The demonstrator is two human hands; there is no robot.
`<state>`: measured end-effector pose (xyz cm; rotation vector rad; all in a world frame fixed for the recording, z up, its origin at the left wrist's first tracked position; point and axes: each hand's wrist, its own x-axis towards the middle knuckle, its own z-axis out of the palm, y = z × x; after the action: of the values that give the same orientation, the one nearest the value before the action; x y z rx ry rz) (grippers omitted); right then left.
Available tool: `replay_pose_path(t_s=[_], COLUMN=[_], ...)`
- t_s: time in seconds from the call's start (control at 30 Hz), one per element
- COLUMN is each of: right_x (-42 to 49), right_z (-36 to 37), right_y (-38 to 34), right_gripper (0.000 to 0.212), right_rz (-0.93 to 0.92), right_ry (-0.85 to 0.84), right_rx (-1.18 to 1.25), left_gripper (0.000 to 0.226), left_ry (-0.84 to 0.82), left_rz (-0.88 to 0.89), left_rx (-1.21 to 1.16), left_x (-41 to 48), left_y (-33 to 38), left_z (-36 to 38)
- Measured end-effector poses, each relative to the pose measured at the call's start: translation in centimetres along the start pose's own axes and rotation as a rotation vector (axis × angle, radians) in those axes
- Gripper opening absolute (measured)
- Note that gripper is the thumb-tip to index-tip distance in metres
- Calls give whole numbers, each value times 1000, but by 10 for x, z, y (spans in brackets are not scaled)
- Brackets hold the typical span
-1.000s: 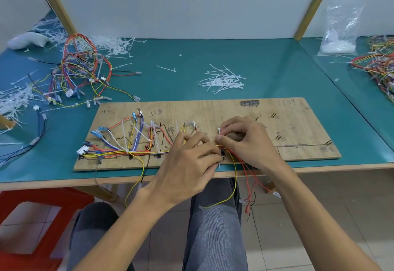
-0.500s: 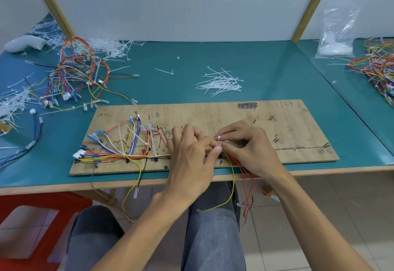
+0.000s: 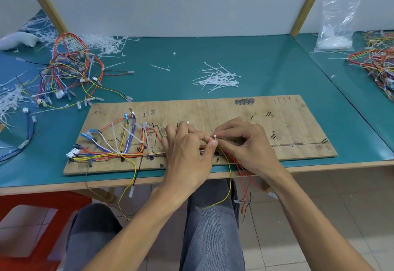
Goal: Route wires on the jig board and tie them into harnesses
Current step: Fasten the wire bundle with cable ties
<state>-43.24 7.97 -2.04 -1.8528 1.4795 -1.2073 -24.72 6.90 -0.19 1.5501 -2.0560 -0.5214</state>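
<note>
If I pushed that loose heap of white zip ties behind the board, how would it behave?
The zip ties look thin and light, so they would probably slide easily on the smooth green mat. They lie crisscrossed and unbundled, so the heap would likely scatter rather than move together. Most lie nearly straight, suggesting springy, not limp.

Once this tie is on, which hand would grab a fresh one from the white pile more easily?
Probably the right hand: the pile of cable ties lies straight beyond it, past the board. The left hand sits further aside. Both pinch the tie.
</note>
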Motion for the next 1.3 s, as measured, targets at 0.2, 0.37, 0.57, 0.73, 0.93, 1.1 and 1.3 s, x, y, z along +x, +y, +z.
replay_pose_path(t_s=[0.2, 0.37, 0.57, 0.73, 0.93, 1.1, 1.3], right_x=[0, 0, 0, 0, 0, -1, -3], right_z=[1, 0, 0, -1, -1, -3, -1], right_y=[2, 1, 0, 0, -1, -3, -1], right_gripper=[10, 10, 11, 10, 7, 6, 13], right_rz=[22, 5, 34, 17, -14, -67, -127], right_ry=[10, 8, 4, -1, -21, -42, -47], right_rx=[5, -22, -2, -16, -61, -117, -160], left_gripper=[19, 20, 22, 23, 21, 23, 16], left_ry=[-14, -16, -13, -30, -29, -13, -19], left_rz=[-13, -24, -32, -39, -51, -76, -88], left_rx=[-20, -32, -48, -47, -60, -75, -101], left_x=[0, 1, 1, 2, 3, 5, 9], left_y=[0, 0, 0, 1, 1, 2, 2], left_z=[-1, -1, -2, -3, -4, -4, -8])
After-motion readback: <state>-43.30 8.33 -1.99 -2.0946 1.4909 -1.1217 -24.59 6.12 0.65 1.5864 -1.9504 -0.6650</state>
